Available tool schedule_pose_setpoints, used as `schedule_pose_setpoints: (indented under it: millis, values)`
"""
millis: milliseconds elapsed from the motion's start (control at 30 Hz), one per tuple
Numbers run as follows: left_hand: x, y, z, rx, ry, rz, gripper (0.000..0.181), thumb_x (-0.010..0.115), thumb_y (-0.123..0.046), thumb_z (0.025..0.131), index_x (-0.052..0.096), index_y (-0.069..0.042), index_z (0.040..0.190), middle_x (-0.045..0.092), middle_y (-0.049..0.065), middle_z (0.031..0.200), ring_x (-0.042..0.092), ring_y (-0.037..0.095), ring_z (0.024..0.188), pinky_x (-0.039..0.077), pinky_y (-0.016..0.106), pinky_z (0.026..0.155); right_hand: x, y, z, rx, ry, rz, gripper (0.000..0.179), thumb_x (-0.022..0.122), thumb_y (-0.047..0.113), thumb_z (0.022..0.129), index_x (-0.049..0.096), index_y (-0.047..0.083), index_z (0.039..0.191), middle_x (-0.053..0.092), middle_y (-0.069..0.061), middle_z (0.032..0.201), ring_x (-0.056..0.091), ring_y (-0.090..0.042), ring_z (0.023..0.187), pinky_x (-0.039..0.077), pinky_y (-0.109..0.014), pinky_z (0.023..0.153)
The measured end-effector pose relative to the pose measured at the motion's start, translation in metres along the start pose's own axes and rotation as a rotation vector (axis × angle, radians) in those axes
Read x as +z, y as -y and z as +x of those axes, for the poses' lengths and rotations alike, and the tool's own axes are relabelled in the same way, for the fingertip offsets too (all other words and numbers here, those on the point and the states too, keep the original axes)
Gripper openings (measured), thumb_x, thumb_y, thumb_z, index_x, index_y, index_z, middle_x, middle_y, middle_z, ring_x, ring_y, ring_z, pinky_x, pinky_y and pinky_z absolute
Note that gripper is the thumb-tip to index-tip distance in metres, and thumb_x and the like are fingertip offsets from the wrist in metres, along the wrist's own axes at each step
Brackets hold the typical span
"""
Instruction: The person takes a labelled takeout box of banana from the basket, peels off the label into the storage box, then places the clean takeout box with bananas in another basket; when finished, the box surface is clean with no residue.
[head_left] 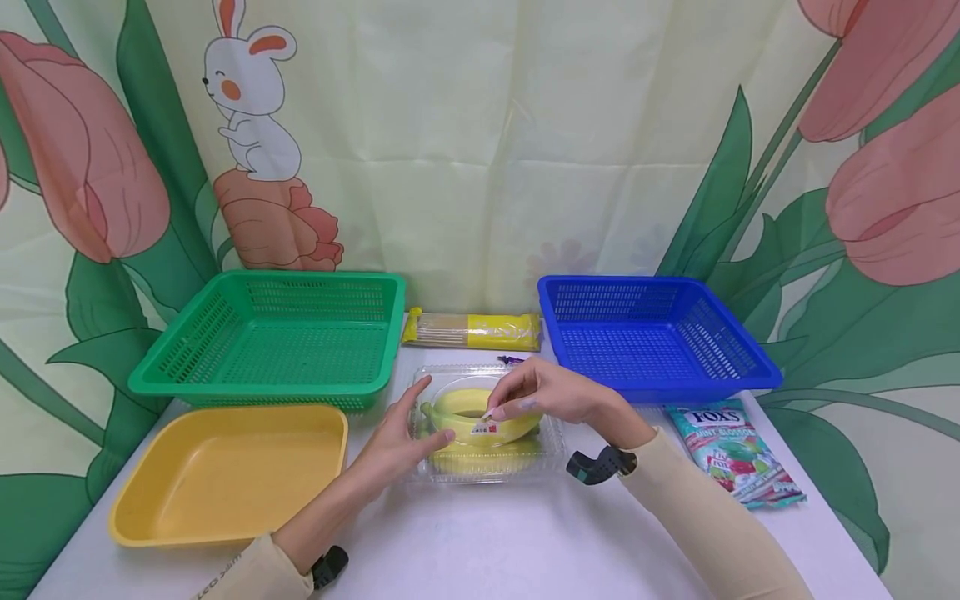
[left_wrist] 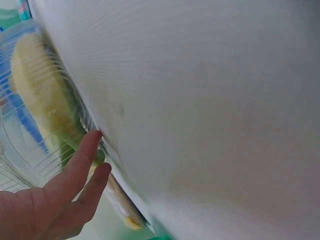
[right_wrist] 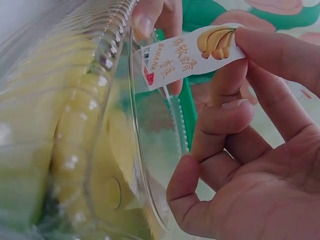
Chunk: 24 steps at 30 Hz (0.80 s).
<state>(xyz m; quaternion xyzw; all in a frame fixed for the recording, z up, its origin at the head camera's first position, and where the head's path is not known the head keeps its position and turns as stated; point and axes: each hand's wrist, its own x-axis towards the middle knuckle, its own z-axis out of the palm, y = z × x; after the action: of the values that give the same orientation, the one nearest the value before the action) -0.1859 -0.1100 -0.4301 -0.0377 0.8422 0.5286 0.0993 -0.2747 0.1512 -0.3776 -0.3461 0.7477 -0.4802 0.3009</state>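
Yellow tray is set near surface's left edge. Left grip is spread at clear banana container, placed between left and right edges. Label is pinched by right grip at the lid. Candy bag is laid near right edge.

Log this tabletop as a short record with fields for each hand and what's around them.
Middle: clear ridged plastic container, yellow-green bananas inside
Left hand: fingers extended, touching the container's left side
Right hand: pinches one end of a white printed banana label
Left: green perforated plastic basket, yellow plastic tray in front
Right: blue perforated plastic basket, teal FOX'S plastic bag in front
Back: yellow-and-clear noodle packet between the baskets
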Motion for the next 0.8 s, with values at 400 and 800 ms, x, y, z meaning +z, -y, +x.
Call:
schedule_pose_setpoints:
  millis: [400, 800]
  values:
    - [0.0000, 0.0016, 0.0010, 0.005, -0.002, 0.005, 0.093, 0.082, -0.027, 0.093, 0.028, -0.031, 0.168, 0.025, 0.015, 0.177, 0.023, 0.047, 0.163, 0.029, 0.075, 0.124, -0.0041, -0.0030, -0.0005, -0.019, 0.012, 0.045, 0.021, 0.072, 0.008, 0.098, 0.074, -0.011, 0.109, 0.077, 0.007, 0.093, 0.065, -0.011, 0.088, 0.053, -0.023, 0.081]
    - [0.0007, 0.0029, 0.0015, 0.020, 0.000, -0.005, 0.093, 0.082, -0.025, 0.093, 0.028, -0.030, 0.168, 0.024, 0.014, 0.177, 0.021, 0.046, 0.164, 0.028, 0.073, 0.126, -0.0055, -0.0052, 0.0008, 0.003, -0.014, 0.043, 0.023, 0.070, 0.007, 0.099, 0.074, -0.012, 0.112, 0.078, 0.007, 0.097, 0.066, -0.013, 0.094, 0.052, -0.025, 0.084]
